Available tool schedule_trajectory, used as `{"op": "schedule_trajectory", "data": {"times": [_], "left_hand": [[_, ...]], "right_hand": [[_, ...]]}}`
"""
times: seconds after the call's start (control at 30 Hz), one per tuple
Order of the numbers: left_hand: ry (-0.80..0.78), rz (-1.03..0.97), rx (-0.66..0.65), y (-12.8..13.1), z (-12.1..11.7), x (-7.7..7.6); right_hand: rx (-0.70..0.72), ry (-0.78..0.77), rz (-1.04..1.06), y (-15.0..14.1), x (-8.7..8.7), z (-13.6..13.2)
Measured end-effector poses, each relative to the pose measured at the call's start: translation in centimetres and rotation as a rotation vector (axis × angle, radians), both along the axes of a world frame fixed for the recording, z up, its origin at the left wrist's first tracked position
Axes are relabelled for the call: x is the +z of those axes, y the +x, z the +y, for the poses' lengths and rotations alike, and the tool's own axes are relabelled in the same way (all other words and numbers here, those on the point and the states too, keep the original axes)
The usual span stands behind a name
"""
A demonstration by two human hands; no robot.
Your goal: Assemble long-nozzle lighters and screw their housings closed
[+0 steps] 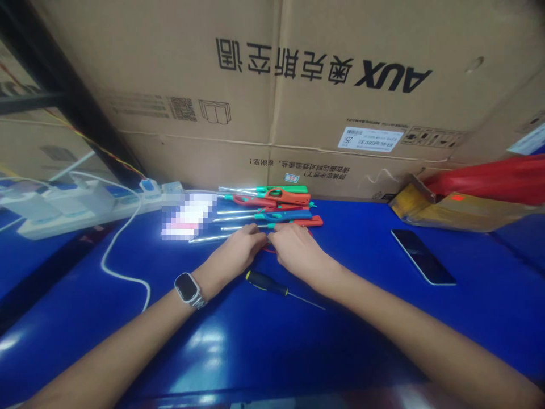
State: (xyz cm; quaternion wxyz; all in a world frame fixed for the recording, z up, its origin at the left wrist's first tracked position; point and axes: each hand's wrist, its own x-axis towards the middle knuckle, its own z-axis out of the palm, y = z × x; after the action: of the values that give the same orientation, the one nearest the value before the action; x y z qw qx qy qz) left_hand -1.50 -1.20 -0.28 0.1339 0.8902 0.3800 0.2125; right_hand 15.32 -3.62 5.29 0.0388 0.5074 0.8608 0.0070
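Observation:
My left hand and my right hand meet knuckle to knuckle on the blue table, fingers curled around a long lighter whose metal tube sticks out to the left. A bit of red shows between the hands. Just beyond them lies a row of several long-nosed lighters with red, green and blue handles. A small screwdriver with a black-and-yellow handle lies under my wrists. A smartwatch is on my left wrist.
A large cardboard box walls off the back of the table. A phone lies face up at the right. A yellow packet and red bag sit far right. A white power strip with cable lies left.

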Motion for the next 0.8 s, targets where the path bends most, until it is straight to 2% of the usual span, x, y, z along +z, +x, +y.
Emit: {"op": "schedule_trajectory", "data": {"times": [0.13, 0.43, 0.8], "left_hand": [[-0.018, -0.022, 0.020, 0.18, -0.12, 0.13], [-0.030, -0.041, 0.106, 0.51, -0.26, -0.33], [0.027, 0.001, 0.111, 0.64, -0.45, -0.50]], "right_hand": [[0.035, 0.042, 0.004, 0.04, -0.35, 0.08], [-0.056, 0.004, 0.119, 0.63, -0.68, 0.61], [-0.105, -0.007, 0.066, -0.16, -0.45, 0.49]]}}
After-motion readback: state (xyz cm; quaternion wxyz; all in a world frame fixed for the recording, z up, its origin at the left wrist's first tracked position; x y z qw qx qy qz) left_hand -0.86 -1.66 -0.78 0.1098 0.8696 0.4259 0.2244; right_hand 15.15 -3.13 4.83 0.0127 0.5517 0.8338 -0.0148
